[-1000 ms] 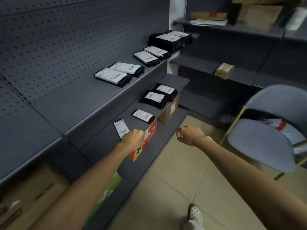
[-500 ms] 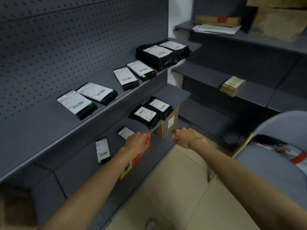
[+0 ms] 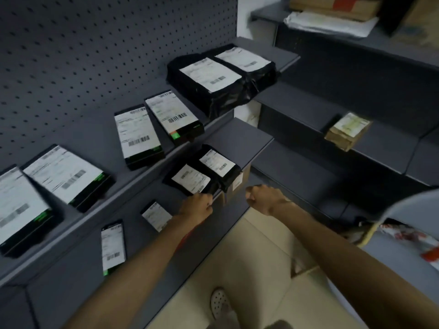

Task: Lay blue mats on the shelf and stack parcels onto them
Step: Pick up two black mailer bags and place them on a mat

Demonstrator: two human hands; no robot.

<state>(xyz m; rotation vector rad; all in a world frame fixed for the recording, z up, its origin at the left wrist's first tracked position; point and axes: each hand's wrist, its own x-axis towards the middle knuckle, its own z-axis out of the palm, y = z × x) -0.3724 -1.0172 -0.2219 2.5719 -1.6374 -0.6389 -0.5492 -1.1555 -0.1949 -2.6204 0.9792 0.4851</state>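
Note:
No blue mat is in view. Several black parcels with white labels lie on the upper grey shelf (image 3: pixel 147 162): flat boxes (image 3: pixel 137 136) and two black bags (image 3: pixel 209 79) at its far end. Two smaller black bags (image 3: pixel 190 179) and two slim parcels (image 3: pixel 112 245) lie on the middle shelf (image 3: pixel 237 141). My left hand (image 3: pixel 198 205) is a closed fist at that shelf's front edge, just below the bags; nothing shows in it. My right hand (image 3: pixel 263 198) is also a closed fist, over the floor beside a cardboard box (image 3: pixel 237 184).
A sliver of a red box (image 3: pixel 185 236) shows under my left forearm. A brown parcel (image 3: pixel 346 129) sits on the right-hand shelf, with a white packet (image 3: pixel 327 22) above. A grey chair (image 3: pixel 403 210) holding a white-and-red bag (image 3: pixel 408 236) stands on the right. My shoe (image 3: pixel 219 302) is on the tiled floor.
Both fists have moved along the shelf toward the far end, from the red box to the small black bags. The view has shifted with them; the red box is now mostly hidden.

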